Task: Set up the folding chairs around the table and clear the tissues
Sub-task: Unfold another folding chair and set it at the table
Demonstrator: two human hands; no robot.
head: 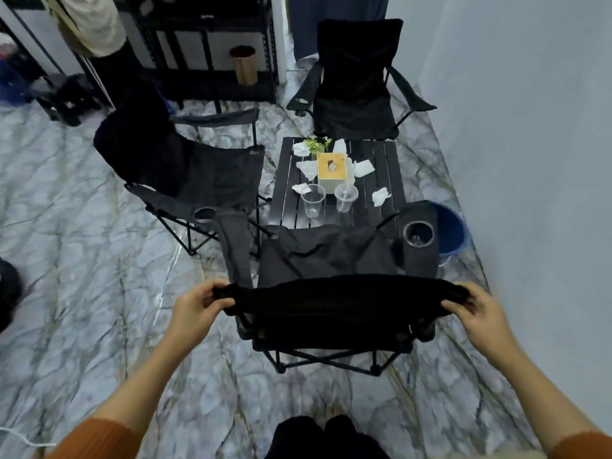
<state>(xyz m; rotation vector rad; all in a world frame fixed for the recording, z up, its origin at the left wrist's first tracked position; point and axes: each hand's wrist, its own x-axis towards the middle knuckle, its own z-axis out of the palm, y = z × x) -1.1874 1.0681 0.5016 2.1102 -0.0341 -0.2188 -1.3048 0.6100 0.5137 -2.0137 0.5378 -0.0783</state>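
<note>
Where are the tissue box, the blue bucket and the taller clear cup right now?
tissue box point(332, 169): head view, on its tan top panel.
blue bucket point(452, 228): head view, on its outer wall right of the table.
taller clear cup point(312, 202): head view, on its transparent side wall.

Chairs point(337, 260) around table point(284, 180); tissues point(381, 196) on table.

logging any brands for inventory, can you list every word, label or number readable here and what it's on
None can be read.
Left chair: a small tab on the seat edge, too blurred to read.
Tissue box: plain top and sides, no print visible.
Two clear cups: no markings visible.
Blue bucket: no label visible.
Near chair, held by the left hand and right hand: plain black fabric, no text.
</note>
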